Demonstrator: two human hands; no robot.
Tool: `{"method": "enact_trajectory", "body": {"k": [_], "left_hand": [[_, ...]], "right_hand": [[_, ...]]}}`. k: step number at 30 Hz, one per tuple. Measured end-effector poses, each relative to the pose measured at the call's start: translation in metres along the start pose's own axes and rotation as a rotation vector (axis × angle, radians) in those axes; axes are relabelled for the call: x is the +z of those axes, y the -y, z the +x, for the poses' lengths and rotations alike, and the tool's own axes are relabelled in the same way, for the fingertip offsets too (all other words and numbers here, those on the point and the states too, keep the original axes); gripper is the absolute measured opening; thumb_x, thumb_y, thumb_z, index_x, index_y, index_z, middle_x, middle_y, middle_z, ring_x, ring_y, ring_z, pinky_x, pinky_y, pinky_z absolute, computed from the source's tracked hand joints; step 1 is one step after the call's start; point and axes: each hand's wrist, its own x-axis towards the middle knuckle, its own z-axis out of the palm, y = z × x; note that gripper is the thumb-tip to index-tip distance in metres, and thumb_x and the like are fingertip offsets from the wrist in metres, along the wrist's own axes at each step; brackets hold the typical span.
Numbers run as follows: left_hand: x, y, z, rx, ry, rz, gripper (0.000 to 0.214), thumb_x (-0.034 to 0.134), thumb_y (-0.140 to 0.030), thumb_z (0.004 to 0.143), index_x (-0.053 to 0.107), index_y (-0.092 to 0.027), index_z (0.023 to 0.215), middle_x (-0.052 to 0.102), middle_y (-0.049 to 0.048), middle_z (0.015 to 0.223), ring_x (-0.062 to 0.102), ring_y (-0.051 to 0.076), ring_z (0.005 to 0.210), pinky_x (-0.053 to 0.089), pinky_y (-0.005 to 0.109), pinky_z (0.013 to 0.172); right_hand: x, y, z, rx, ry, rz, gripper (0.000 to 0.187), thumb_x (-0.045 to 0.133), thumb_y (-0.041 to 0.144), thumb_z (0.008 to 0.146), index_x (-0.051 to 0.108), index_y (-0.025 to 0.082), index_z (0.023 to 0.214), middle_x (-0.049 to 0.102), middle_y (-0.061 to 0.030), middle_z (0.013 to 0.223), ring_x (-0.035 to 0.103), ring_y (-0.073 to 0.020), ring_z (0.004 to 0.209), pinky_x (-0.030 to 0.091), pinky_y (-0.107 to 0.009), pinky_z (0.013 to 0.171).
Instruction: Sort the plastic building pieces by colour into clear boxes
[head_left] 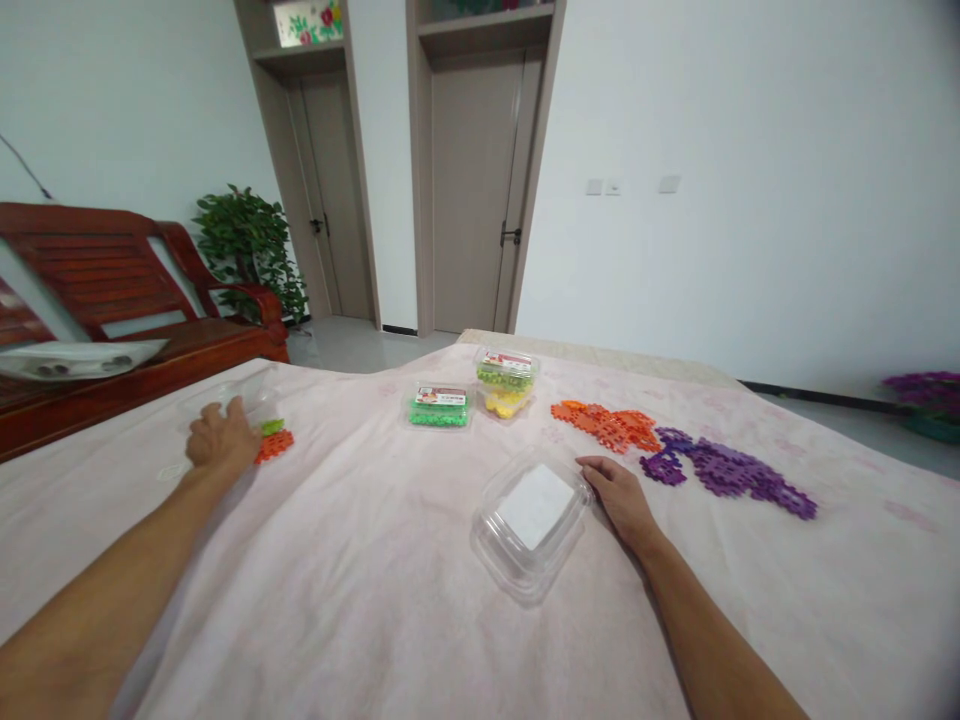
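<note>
My left hand (219,436) reaches far out to the left and rests on the pink cloth, fingers curled over a clear plastic lid or box (251,392) whose shape is hard to make out. A few orange pieces (274,446) and a green piece (272,426) lie just right of it. My right hand (619,494) lies beside a clear plastic box (534,522) with a white label, its fingers touching the box's right edge. Orange pieces (609,424) and purple pieces (731,470) are spread beyond the right hand.
The table (360,600) is covered with a pale pink cloth. A closed box of green pieces (440,406) and a box of green and yellow pieces (506,380) stand at the far middle. A red wooden bench (112,300), a plant (251,245) and doors (474,190) lie behind.
</note>
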Motion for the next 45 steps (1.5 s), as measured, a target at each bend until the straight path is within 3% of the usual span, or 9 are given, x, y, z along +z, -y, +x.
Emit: {"method": "enact_trajectory", "body": {"k": [3,7,15,26,32,37,41,43,45], "left_hand": [[0.007,0.024,0.016,-0.005,0.089,0.050,0.052,0.047,-0.037,0.092,0.045,-0.009,0.135,0.048,0.0274,0.136,0.061,0.045,0.109,0.052,0.058,0.078],[0.017,0.040,0.026,0.071,0.105,0.077,0.047,0.041,-0.036,0.091,0.057,-0.010,0.127,0.060,0.0262,0.115,0.064,0.044,0.102,0.051,0.055,0.076],[0.025,0.019,0.024,0.222,-0.053,0.085,0.052,0.027,-0.041,0.096,0.057,-0.020,0.133,0.059,0.0113,0.107,0.060,0.031,0.093,0.051,0.049,0.077],[0.012,-0.071,-0.116,0.712,-0.255,0.026,0.042,0.037,-0.034,0.099,0.067,-0.022,0.125,0.068,0.0077,0.090,0.062,0.024,0.079,0.041,0.034,0.069],[0.014,-0.086,-0.140,0.849,-0.187,-0.090,0.038,0.042,-0.030,0.098,0.069,-0.028,0.125,0.074,0.0052,0.101,0.066,0.022,0.080,0.046,0.033,0.075],[-0.013,-0.101,-0.167,0.908,-0.247,-0.145,0.045,0.054,-0.037,0.096,0.056,-0.028,0.140,0.064,0.0097,0.126,0.065,0.021,0.086,0.049,0.040,0.088],[-0.034,-0.142,-0.223,1.093,0.001,-0.413,0.068,0.065,-0.046,0.088,0.040,-0.035,0.151,0.047,0.0103,0.148,0.059,0.027,0.119,0.048,0.043,0.102],[-0.034,-0.171,-0.251,1.119,0.146,-0.455,0.093,0.074,-0.056,0.076,0.031,-0.032,0.156,0.032,0.0139,0.159,0.046,0.035,0.135,0.046,0.049,0.106],[-0.026,-0.199,-0.271,1.101,0.274,-0.478,0.105,0.082,-0.051,0.067,0.030,-0.032,0.156,0.020,0.0151,0.164,0.037,0.041,0.142,0.042,0.055,0.109]], "right_hand": [[0.000,0.000,0.000,-0.006,0.003,-0.017,0.037,0.063,0.042,0.070,0.073,0.015,0.093,0.066,-0.0020,0.069,0.053,-0.0141,0.057,0.044,-0.027,0.058],[0.001,-0.002,0.000,0.001,0.019,0.003,0.038,0.062,0.042,0.070,0.072,0.014,0.094,0.066,-0.0021,0.072,0.053,-0.0139,0.058,0.044,-0.028,0.059],[0.001,-0.004,0.001,0.018,0.025,0.077,0.035,0.063,0.039,0.069,0.071,0.014,0.092,0.061,0.0002,0.065,0.051,-0.0126,0.056,0.040,-0.026,0.055],[0.002,-0.006,0.000,-0.001,0.040,0.113,0.033,0.062,0.038,0.069,0.071,0.014,0.090,0.059,0.0007,0.063,0.051,-0.0122,0.054,0.039,-0.026,0.054],[0.001,-0.006,-0.001,0.016,0.061,0.200,0.031,0.066,0.037,0.068,0.071,0.015,0.090,0.058,0.0016,0.063,0.049,-0.0112,0.053,0.038,-0.025,0.052],[-0.005,-0.005,-0.007,-0.008,0.169,0.307,0.039,0.070,0.048,0.076,0.072,0.016,0.098,0.067,-0.0028,0.081,0.050,-0.0112,0.060,0.041,-0.025,0.057],[-0.005,0.000,-0.013,-0.072,0.310,0.308,0.042,0.065,0.054,0.084,0.074,0.021,0.108,0.071,-0.0051,0.103,0.054,-0.0140,0.072,0.045,-0.027,0.066],[-0.003,0.002,-0.016,-0.090,0.363,0.308,0.042,0.065,0.054,0.084,0.073,0.024,0.112,0.071,-0.0053,0.111,0.058,-0.0173,0.083,0.047,-0.030,0.074],[-0.001,0.003,-0.018,-0.093,0.398,0.329,0.044,0.071,0.053,0.080,0.073,0.025,0.114,0.071,-0.0056,0.114,0.060,-0.0204,0.093,0.048,-0.033,0.082]]}}
